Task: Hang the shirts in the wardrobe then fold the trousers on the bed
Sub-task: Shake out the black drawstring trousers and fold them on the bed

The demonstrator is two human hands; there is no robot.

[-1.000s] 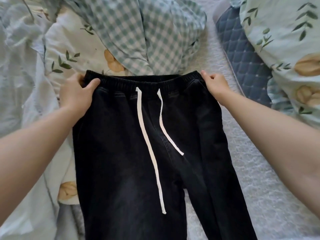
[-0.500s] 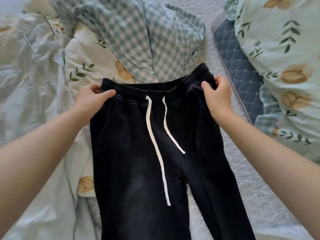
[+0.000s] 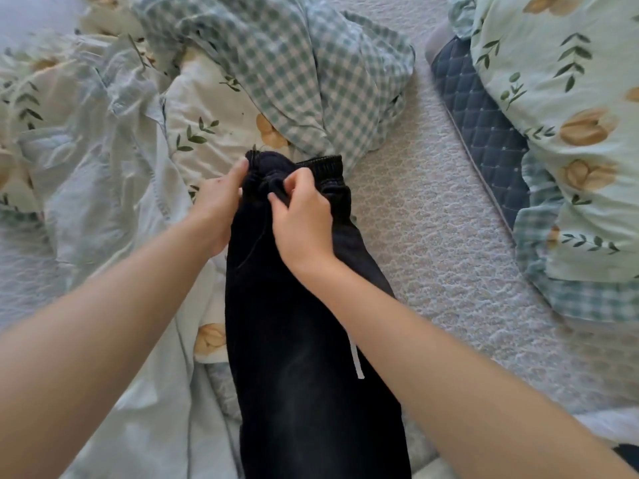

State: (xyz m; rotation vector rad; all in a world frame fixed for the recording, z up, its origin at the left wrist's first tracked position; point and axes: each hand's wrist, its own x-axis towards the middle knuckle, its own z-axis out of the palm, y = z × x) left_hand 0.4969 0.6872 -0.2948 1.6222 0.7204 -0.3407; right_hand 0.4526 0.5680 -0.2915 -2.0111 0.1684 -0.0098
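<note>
Black trousers with an elastic waistband lie on the bed, folded in half lengthwise, one leg over the other. My left hand holds the left end of the waistband, thumb on top. My right hand pinches the other waistband end, brought over beside the left hand. A tip of the white drawstring pokes out at the right edge of the fold.
A green checked quilt is heaped just beyond the waistband. Crumpled pale floral bedding covers the left. A floral pillow on a dark blue quilted pad lies at the right. Grey textured mattress cover shows between.
My right hand has carried the right side of the waistband leftward over to my left hand, folding the trousers in half lengthwise. The drawstrings are now mostly hidden inside.
</note>
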